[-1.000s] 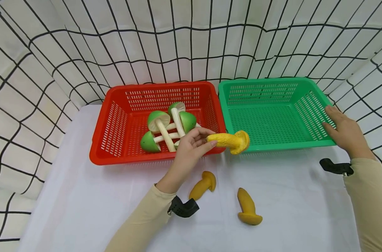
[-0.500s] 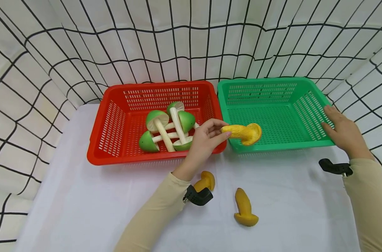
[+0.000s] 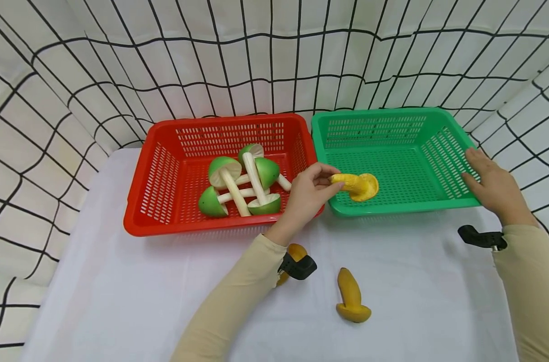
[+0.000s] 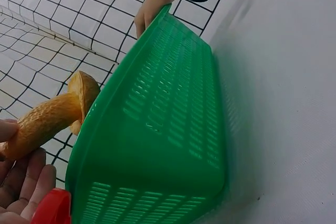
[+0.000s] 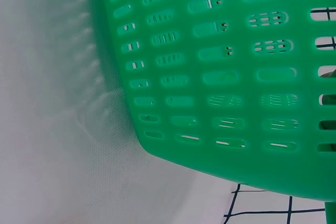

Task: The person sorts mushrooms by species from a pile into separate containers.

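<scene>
My left hand pinches a yellow toy mushroom by its stem, the cap pointing right. In the head view the mushroom appears over the left front part of the green basket. The left wrist view shows the mushroom beside that basket's rim, thumb on the stem and fingers below. At the basket's right end, my right hand rests on the rim with its fingers extended. In the right wrist view the perforated basket wall fills most of the picture and the hand is largely hidden.
Left of the green basket stands a red basket holding several green-capped mushrooms. One yellow mushroom lies on the white cloth; another is partly hidden by the left wrist. Black netting hangs behind.
My left hand has carried the yellow mushroom rightward, from the red basket's right front corner to above the green basket. My right hand has stayed on the rim.
</scene>
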The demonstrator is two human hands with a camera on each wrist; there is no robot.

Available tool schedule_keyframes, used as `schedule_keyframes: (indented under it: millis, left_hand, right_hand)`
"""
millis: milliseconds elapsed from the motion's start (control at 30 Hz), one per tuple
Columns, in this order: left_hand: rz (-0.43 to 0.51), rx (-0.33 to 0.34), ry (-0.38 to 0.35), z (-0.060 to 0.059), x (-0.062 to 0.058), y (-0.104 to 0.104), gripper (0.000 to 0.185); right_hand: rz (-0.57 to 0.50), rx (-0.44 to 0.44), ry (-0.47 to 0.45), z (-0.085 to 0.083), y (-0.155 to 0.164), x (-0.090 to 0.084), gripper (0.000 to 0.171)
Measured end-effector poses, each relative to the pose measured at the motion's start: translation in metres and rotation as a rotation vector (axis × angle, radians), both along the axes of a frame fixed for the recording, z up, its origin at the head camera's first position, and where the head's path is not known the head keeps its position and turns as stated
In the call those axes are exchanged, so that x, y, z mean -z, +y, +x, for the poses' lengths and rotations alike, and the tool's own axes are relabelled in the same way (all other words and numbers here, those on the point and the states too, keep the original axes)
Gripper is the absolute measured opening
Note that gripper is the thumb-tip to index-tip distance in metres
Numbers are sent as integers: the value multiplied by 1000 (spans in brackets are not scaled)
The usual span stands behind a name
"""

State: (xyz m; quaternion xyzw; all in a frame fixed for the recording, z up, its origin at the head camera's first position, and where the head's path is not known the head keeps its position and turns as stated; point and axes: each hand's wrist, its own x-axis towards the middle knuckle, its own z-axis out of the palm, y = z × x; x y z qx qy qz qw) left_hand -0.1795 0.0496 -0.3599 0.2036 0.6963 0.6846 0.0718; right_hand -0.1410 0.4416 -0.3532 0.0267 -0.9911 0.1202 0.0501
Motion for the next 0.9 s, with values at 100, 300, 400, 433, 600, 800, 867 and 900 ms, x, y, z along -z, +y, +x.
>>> schedule_keyframes:
  millis: [100,300,400,433,600,800,867,900]
  left_hand:
    - [-58,-3,37,-3,0,5,22]
    - [-306,-17,240,-8,-2,20,20]
    - [-404,13,292,-11,-4,29,19]
    - [-426,28,294,-12,-5,33,20]
    - [-546,106,279,-18,-7,49,21]
    - [-680,199,297,-21,-12,57,19]
    - [-670,233,281,-23,-12,56,17]
    - [-655,247,271,-24,-12,55,17]
  right_hand:
    - [-2,-1,-3,-1,0,0,56]
    - [-2,10,-17,-1,-1,-1,56]
    - [-2,19,-23,-1,0,-1,56]
    - [-1,21,-24,-1,0,-1,56]
    - [0,23,-26,-2,1,-1,56]
    - [0,17,-8,-1,2,-1,56]
    - [2,18,0,0,1,-1,56]
    - [2,18,4,0,1,-1,56]
